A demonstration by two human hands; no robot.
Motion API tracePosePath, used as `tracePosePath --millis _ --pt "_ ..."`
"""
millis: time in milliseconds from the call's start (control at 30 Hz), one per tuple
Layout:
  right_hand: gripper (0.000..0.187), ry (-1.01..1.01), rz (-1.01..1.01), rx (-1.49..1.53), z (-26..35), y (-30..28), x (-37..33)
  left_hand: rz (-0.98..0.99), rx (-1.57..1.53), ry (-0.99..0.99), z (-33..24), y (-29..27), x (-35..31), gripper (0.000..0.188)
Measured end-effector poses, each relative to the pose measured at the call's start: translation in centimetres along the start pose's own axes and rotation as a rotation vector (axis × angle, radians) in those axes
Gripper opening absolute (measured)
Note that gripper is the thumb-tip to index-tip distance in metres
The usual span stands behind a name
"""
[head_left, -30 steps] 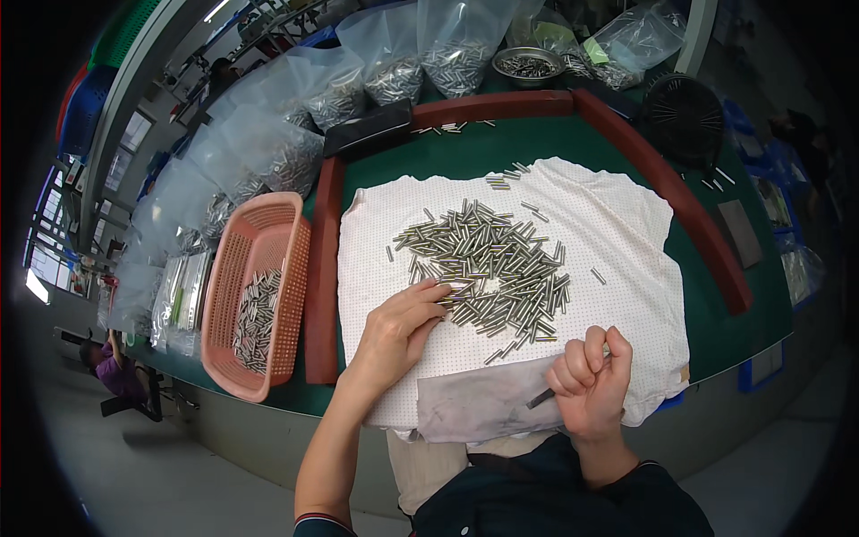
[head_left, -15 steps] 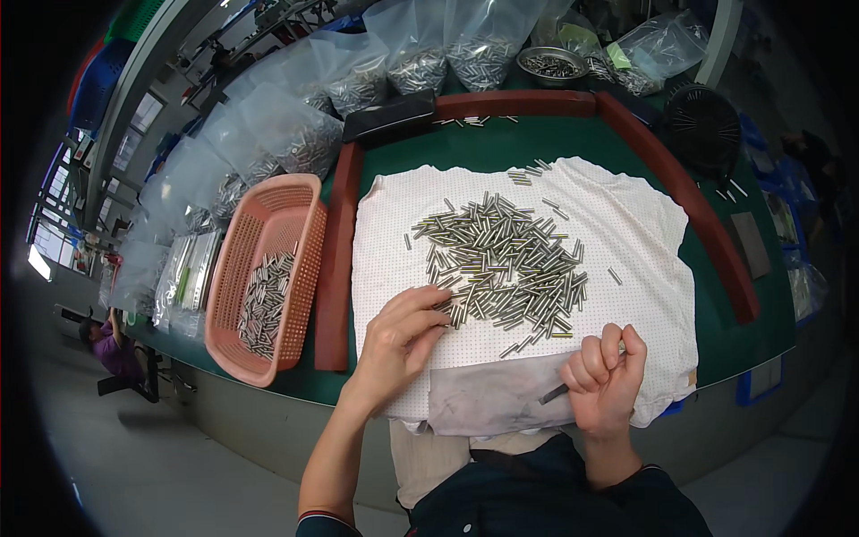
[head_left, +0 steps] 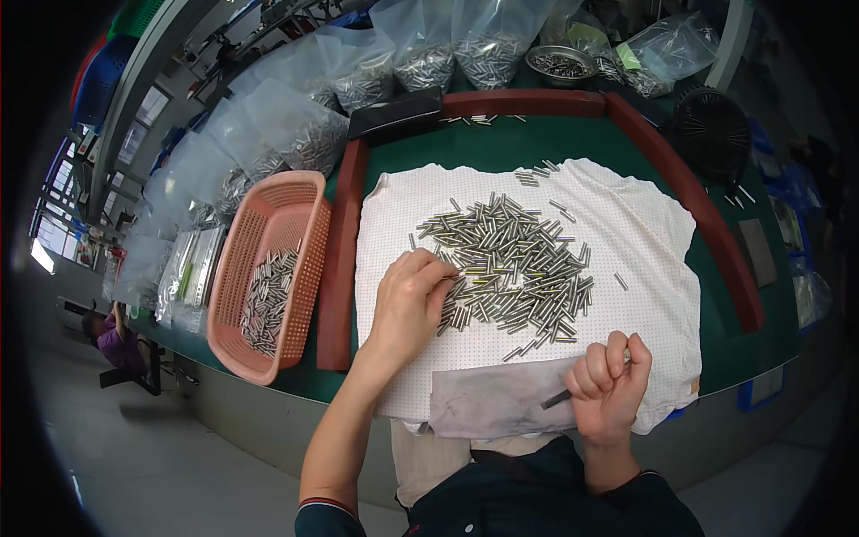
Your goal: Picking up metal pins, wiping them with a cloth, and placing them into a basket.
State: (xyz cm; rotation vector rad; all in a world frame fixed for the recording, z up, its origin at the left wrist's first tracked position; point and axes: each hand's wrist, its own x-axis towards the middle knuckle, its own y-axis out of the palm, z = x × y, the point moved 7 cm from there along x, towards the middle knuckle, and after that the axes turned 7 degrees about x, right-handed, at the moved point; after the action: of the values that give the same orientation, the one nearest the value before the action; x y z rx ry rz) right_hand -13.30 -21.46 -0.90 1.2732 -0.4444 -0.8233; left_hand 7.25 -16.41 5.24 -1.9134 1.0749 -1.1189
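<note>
A heap of small shiny metal pins (head_left: 510, 259) lies on a white dotted cloth (head_left: 644, 224) spread over a green table. My left hand (head_left: 410, 300) rests on the heap's left edge, fingers curled down onto some pins. My right hand (head_left: 608, 385) is closed in a fist near the cloth's front edge, gripping a thin dark tool (head_left: 557, 399) whose tip points left over a grey patch of cloth (head_left: 488, 407).
A pink plastic basket (head_left: 309, 206) holding more pins stands left of the cloth, beyond a dark red rail (head_left: 340, 268). Clear bags of metal parts (head_left: 304, 134) line the back and left. A metal bowl (head_left: 555, 63) and a black round fan (head_left: 711, 130) sit at the back right.
My left hand has stayed on the heap's left edge, fingers shifting among the pins. My right hand keeps its fist on the tool. The view has shifted slightly.
</note>
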Motion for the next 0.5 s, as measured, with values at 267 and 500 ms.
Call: tracePosePath --millis 267,500 --pt "0.039 0.0 0.005 -0.007 0.0 0.1 0.0 0.02 0.029 -0.018 0.7 0.1 0.3 0.01" --pt "0.039 0.004 0.016 0.001 -0.1 0.1 0.1 0.026 0.03 -0.006 0.2 0.3 1.2 0.01"
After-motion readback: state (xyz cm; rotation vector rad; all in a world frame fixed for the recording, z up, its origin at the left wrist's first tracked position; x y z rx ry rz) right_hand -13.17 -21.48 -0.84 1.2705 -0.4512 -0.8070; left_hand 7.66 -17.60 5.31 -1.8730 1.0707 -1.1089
